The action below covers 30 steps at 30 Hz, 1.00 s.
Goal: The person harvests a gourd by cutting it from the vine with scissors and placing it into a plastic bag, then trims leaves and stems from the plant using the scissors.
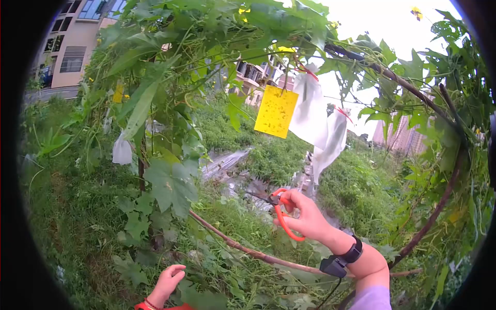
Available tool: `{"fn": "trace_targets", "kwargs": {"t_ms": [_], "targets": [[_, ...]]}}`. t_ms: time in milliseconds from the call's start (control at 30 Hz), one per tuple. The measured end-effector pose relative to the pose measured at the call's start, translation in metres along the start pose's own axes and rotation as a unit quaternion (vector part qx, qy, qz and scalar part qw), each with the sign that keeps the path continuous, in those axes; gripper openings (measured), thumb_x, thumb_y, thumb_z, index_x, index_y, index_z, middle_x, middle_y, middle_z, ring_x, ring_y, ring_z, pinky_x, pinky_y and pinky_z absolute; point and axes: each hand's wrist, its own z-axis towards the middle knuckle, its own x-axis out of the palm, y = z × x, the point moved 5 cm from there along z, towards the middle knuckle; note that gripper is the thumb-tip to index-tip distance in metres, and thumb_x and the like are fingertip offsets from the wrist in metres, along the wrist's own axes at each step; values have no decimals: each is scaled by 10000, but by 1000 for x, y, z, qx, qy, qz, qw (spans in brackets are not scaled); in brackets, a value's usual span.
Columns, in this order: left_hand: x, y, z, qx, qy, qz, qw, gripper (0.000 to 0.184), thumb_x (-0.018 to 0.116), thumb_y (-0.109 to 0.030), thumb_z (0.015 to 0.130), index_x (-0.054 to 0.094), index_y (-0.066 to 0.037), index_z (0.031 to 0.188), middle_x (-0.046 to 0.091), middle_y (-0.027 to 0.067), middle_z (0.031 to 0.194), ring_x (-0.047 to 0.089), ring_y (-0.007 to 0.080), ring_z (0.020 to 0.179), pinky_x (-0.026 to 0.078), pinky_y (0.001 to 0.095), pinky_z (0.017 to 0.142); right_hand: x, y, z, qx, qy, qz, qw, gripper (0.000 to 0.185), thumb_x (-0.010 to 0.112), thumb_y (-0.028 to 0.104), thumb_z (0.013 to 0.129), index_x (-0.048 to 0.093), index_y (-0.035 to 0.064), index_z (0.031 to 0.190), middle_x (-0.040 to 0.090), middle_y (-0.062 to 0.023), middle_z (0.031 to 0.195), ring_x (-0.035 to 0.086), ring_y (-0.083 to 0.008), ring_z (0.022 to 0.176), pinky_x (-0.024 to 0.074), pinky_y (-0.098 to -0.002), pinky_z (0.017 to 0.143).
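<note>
Nearest, low on the left, the left hand (166, 281) hovers over the greenery, fingers loosely uncurled, nothing visible in it. Further in, right of centre, the right hand (307, 214) is clamped on the orange-handled scissors (279, 214), fingers around the loops, blades pointing left, probably to keep them ready and clear of the skin; whether the blades are parted, one cannot tell. Beyond and above hang a speckled yellow card (276, 111), likely an insect trap, and white bags (308, 108), perhaps shielding fruit.
</note>
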Motion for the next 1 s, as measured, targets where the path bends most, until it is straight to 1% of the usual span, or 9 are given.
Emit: {"fn": "trace_targets", "kwargs": {"t_ms": [200, 267, 467, 567, 600, 667, 867, 967, 1000], "targets": [[-80, 23, -14, 34, -113, -16, 993, 189, 574, -71, 762, 594, -23, 943, 509, 31, 939, 529, 117, 836, 424, 241, 762, 0, 33, 44, 3, -30, 42, 999, 225, 684, 115, 695, 497, 26, 782, 420, 44, 611, 367, -30, 578, 319, -180, 508], [-103, 9, -29, 61, -154, 37, 985, 184, 565, -68, 764, 594, -35, 943, 500, 26, 944, 525, 109, 827, 419, 234, 757, 8, 38, 58, -7, -20, 58, 998, 225, 689, 121, 697, 502, 31, 783, 414, 44, 592, 355, -30, 559, 310, -185, 496], [-173, -2, -66, 58, -272, 1, 960, 181, 535, -63, 786, 574, -32, 959, 494, -3, 882, 494, 72, 776, 401, 206, 693, 45, 51, 109, -46, -22, -45, 998, 229, 664, 179, 710, 499, 26, 754, 414, 22, 566, 362, -46, 535, 313, -219, 482], [-187, -14, -82, 48, -284, -29, 957, 179, 516, -95, 813, 558, -41, 978, 531, -1, 888, 511, 71, 796, 417, 203, 668, 78, 13, 156, 77, 22, 238, 968, 283, 611, 342, 775, 518, 75, 750, 411, 51, 548, 377, -39, 495, 325, -214, 465], [-189, -16, -85, 47, -283, -36, 957, 181, 504, -124, 831, 547, -47, 989, 555, 7, 900, 524, 76, 805, 430, 205, 654, 86, 7, 172, 78, 23, 241, 967, 283, 611, 342, 775, 518, 75, 750, 411, 51, 548, 377, -39, 495, 325, -214, 465], [-194, -15, -91, 38, -292, -42, 955, 183, 497, -125, 836, 545, -45, 994, 553, 6, 907, 524, 78, 807, 432, 206, 657, 114, -5, 200, 178, 81, 356, 914, 300, 580, 416, 791, 515, 129, 738, 428, 75, 549, 389, -40, 459, 339, -206, 455], [-206, -10, -106, 34, -334, -65, 940, 185, 475, -113, 846, 541, -43, 1004, 555, 2, 905, 524, 77, 806, 432, 204, 657, 157, 10, 284, 219, 110, 388, 888, 374, 580, 500, 756, 472, 157, 652, 430, 78, 528, 388, -58, 421, 289, -184, 405], [-208, -8, -115, 27, -355, -69, 932, 182, 475, -107, 842, 545, -47, 999, 557, 0, 904, 524, 75, 806, 430, 203, 655, 169, 14, 315, 201, 104, 378, 898, 417, 584, 527, 736, 455, 153, 606, 424, 66, 502, 382, -64, 413, 281, -202, 392], [-209, -5, -118, 25, -360, -61, 930, 181, 477, -105, 839, 547, -48, 996, 557, 0, 905, 524, 75, 805, 428, 202, 655, 168, 16, 322, 143, 96, 353, 920, 422, 585, 527, 732, 457, 149, 595, 417, 57, 483, 379, -69, 408, 288, -220, 395]]}}
